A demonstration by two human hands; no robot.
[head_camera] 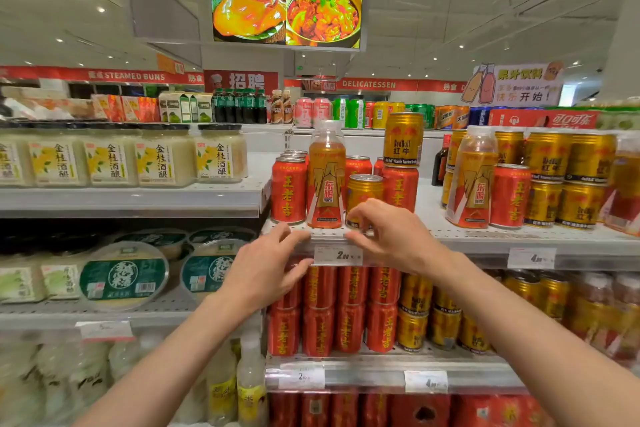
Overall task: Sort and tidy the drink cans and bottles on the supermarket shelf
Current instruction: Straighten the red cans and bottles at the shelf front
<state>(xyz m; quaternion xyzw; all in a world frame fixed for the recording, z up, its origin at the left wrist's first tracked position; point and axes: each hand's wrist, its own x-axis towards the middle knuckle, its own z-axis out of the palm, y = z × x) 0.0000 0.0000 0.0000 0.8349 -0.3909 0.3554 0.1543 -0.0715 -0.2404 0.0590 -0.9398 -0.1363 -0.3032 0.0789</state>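
On the top shelf [485,236], the group at its left end holds 1 orange bottle [326,177], 1 gold can at the front edge [363,194] and 1 gold can stacked on a red one [403,139]. About 6 red cans [288,189] show there, the rear ones partly hidden. Toward the shelf's right end stand 1 more orange bottle [473,180], 1 red can [509,196] and at least 6 gold cans [549,177] in 2 tiers. 2 hands [266,267] are in view, and 2 price tags [337,255] hang on the front edge.
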